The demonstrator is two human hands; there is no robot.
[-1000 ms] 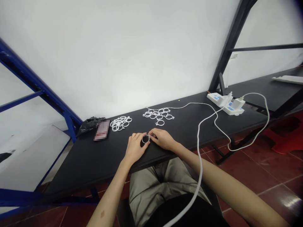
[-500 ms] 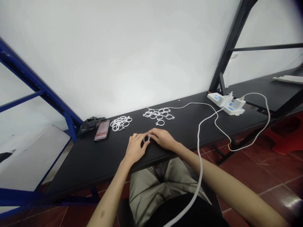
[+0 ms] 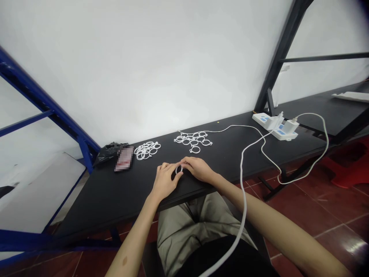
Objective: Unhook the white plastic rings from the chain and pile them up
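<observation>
Left hand (image 3: 167, 177) and right hand (image 3: 199, 169) keep their grip pinched on a white ring (image 3: 177, 171), seen narrower than a second ago, seemingly mid-adjustment.

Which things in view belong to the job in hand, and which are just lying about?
Job in hand:
- white ring, held between left hand and right hand
- two groups of similar rings beyond the hands, probably

Apparently just lying about:
- black plastic bag
- pixelated flat item
- power strip
- thin white cable
</observation>
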